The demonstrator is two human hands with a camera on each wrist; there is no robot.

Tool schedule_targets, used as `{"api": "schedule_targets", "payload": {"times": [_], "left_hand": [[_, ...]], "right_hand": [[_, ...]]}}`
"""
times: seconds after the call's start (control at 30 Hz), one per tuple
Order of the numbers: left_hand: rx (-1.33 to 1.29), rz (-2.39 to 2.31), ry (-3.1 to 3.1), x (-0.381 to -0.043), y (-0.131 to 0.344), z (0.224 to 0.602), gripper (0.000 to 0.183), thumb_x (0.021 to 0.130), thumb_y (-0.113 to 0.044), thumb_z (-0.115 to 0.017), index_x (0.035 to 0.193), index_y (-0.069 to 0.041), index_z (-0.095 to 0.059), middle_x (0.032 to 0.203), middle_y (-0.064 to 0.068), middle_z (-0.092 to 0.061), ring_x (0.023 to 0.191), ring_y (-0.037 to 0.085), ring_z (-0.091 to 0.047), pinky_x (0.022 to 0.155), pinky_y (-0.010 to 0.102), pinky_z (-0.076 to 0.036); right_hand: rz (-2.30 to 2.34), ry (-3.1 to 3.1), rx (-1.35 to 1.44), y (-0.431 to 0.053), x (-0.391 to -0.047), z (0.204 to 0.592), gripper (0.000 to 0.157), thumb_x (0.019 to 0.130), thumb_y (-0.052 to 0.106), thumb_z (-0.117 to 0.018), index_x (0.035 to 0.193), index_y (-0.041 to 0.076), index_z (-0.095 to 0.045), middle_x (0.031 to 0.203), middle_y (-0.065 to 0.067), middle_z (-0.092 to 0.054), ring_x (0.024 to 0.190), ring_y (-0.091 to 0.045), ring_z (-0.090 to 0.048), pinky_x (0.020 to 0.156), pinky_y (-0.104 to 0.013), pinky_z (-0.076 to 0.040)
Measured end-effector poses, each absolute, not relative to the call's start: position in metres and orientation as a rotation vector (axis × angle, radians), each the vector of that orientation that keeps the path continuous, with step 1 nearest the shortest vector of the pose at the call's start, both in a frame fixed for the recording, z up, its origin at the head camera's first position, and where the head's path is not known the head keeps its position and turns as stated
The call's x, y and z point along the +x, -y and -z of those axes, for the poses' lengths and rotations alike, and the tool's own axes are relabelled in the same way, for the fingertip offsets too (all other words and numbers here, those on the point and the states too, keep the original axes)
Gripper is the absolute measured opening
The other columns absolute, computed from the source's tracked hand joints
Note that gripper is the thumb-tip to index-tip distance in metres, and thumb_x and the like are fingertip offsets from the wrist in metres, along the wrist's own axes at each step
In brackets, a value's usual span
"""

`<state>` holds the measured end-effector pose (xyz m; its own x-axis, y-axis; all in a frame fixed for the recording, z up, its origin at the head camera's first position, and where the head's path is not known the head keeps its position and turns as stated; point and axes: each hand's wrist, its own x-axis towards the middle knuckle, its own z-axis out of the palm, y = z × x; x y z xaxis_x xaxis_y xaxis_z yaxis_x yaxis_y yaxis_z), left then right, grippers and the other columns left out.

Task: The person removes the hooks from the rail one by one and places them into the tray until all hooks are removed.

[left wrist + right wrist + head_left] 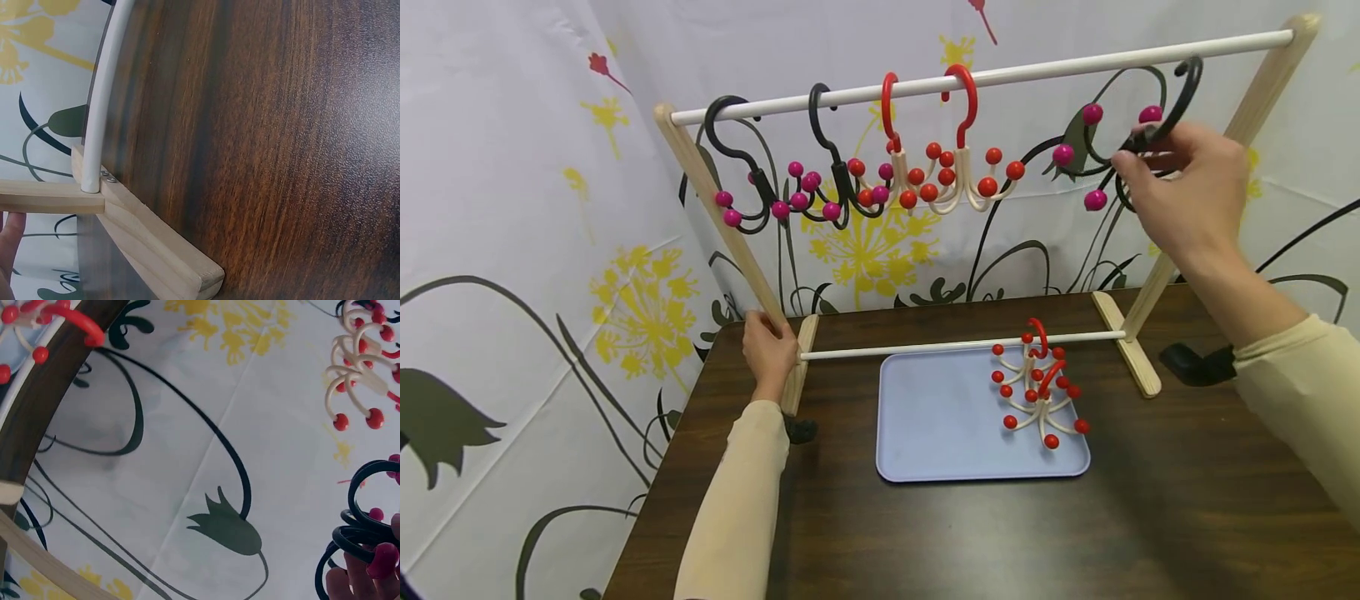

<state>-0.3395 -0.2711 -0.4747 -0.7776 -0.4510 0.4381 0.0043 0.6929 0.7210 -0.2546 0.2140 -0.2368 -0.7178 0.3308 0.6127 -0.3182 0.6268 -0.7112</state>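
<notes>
My right hand [1202, 187] pinches a black multi-armed hanger with pink ball tips [1183, 96] at its neck. Its hook is at the right part of the white top rod [1075, 65]; whether they touch I cannot tell. In the right wrist view, the hanger's curved black arms [340, 534] surround my fingertips [358, 575]. Low on the rack's left wooden upright [722, 212], my left hand [769, 350] grips the wood. Along the rod hang two black hangers [840, 171] and two cream, red-hooked hangers [962, 167] with red balls.
On the dark wooden table [940, 542] lies a pale blue tray [925, 417]. Two cream hangers with red hooks [1041, 408] stand at its right side. A lower white rod [850, 352] crosses behind the tray between the rack's feet [1127, 346]. Behind hangs a flower-patterned curtain [550, 333].
</notes>
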Motion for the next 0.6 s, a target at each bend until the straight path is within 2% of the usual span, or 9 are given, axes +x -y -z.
{"api": "schedule_targets", "payload": {"times": [0.1, 0.23, 0.33, 0.47, 0.6], "left_hand": [[0.334, 0.977, 2.285, -0.34, 0.271, 0.475, 0.022, 0.088, -0.013, -0.062, 0.104, -0.002, -0.052, 0.093, 0.017, -0.054, 0.088, 0.037, -0.054, 0.083, 0.053, -0.04], [0.333, 0.971, 2.28, -0.339, 0.272, 0.476, 0.022, 0.087, -0.012, -0.063, 0.104, -0.002, -0.052, 0.093, 0.017, -0.054, 0.088, 0.038, -0.054, 0.083, 0.053, -0.04], [0.334, 0.974, 2.285, -0.339, 0.272, 0.476, 0.023, 0.087, -0.013, -0.063, 0.104, -0.002, -0.051, 0.094, 0.017, -0.054, 0.089, 0.038, -0.054, 0.082, 0.054, -0.04], [0.34, 0.977, 2.289, -0.339, 0.272, 0.476, 0.024, 0.088, -0.014, -0.063, 0.104, -0.002, -0.051, 0.094, 0.017, -0.054, 0.089, 0.038, -0.054, 0.082, 0.054, -0.041], [0.343, 0.974, 2.291, -0.341, 0.272, 0.476, 0.024, 0.088, -0.014, -0.063, 0.105, -0.002, -0.051, 0.093, 0.016, -0.054, 0.088, 0.039, -0.054, 0.081, 0.054, -0.041]], "right_hand": [[-1.176, 2.085, 0.033, -0.215, -0.232, 0.252, 0.03, 0.087, 0.022, -0.074, 0.112, 0.006, -0.073, 0.097, 0.013, -0.069, 0.08, 0.005, -0.061, 0.065, -0.014, -0.042], [-1.251, 2.097, 0.06, -0.204, -0.2, 0.285, 0.029, 0.085, 0.014, -0.076, 0.111, 0.001, -0.072, 0.103, 0.004, -0.071, 0.082, 0.001, -0.064, 0.07, -0.01, -0.047], [-1.293, 2.119, 0.085, -0.193, -0.174, 0.316, 0.028, 0.083, 0.01, -0.078, 0.11, 0.001, -0.073, 0.103, 0.002, -0.071, 0.081, -0.002, -0.065, 0.071, -0.012, -0.049], [-1.375, 2.169, 0.099, -0.178, -0.145, 0.361, 0.027, 0.083, 0.008, -0.078, 0.109, 0.003, -0.073, 0.099, 0.007, -0.071, 0.081, 0.0, -0.066, 0.071, -0.013, -0.05], [-1.447, 2.208, 0.031, -0.165, -0.123, 0.403, 0.026, 0.08, 0.007, -0.08, 0.106, 0.005, -0.074, 0.094, 0.004, -0.073, 0.08, 0.001, -0.068, 0.07, -0.014, -0.051]]}}
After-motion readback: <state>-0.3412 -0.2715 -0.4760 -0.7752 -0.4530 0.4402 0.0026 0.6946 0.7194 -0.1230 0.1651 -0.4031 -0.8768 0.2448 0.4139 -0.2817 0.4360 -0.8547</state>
